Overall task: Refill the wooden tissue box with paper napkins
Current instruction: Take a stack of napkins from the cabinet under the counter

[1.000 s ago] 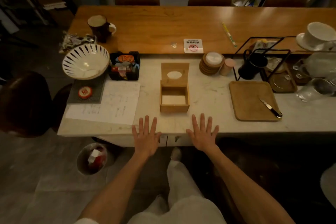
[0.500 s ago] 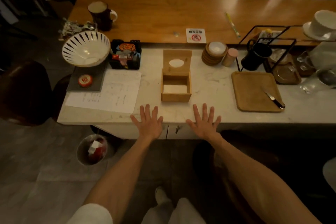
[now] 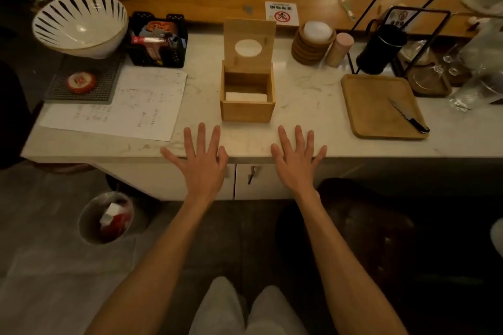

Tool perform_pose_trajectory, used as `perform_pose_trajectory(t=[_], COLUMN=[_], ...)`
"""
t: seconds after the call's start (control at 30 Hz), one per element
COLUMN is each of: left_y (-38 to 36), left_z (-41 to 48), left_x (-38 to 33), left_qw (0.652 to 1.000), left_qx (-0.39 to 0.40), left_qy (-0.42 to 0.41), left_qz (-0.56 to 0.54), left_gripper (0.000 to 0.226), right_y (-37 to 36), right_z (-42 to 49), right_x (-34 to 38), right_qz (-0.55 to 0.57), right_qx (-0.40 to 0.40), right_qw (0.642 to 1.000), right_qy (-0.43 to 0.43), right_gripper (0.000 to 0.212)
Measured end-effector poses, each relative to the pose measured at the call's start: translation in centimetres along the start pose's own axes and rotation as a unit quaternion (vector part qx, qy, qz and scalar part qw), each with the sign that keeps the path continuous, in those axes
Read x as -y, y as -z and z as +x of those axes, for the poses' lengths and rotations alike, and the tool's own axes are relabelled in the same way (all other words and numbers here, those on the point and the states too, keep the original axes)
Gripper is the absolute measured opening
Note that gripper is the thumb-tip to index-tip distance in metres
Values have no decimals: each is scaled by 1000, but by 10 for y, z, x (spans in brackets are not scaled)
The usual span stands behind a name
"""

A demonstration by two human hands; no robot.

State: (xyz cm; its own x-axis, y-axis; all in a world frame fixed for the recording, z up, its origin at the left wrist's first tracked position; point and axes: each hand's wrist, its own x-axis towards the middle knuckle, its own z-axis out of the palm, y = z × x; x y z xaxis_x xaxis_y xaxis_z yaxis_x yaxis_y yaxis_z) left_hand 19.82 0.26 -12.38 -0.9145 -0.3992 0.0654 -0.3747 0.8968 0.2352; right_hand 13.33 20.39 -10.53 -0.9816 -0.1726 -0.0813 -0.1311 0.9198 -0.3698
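The wooden tissue box [image 3: 247, 111] stands on the white marble counter [image 3: 304, 106], its hinged lid [image 3: 249, 42] with an oval hole tipped up at the back. A low stack of white paper napkins [image 3: 245, 96] lies at its bottom. My left hand [image 3: 200, 162] and my right hand [image 3: 296, 162] are spread flat, palms down, over the counter's front edge just in front of the box, one to each side. Neither hand holds anything or touches the box.
Left of the box lie a printed sheet [image 3: 119, 106], a black crate of packets [image 3: 158, 41] and a striped bowl [image 3: 80, 23]. To the right are stacked coasters [image 3: 313, 45], a wooden board [image 3: 381, 106] with a knife [image 3: 409, 117], a black wire rack [image 3: 402, 22] and glassware. A waste bin [image 3: 106, 217] stands below.
The camera has come closer and lower over the counter. Both hands stay spread and empty, now nearer the box's front.
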Motion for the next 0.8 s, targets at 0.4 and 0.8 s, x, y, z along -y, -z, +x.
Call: perform_pose_trajectory(t=[0.4,0.8], left_y=[-59,-40], left_z=[2,9], left_x=[16,17], left_qw=[940,949], left_qx=[-336,-307], left_qy=[-59,-71], left_qz=[-27,-20], left_gripper=[47,54], right_y=[-84,-68], right_z=[29,20], right_x=[-17,-17], right_qz=[48,22], right_qx=[-514,-490], right_qw=[855,867], right_qy=[54,88], right_gripper=[44,48])
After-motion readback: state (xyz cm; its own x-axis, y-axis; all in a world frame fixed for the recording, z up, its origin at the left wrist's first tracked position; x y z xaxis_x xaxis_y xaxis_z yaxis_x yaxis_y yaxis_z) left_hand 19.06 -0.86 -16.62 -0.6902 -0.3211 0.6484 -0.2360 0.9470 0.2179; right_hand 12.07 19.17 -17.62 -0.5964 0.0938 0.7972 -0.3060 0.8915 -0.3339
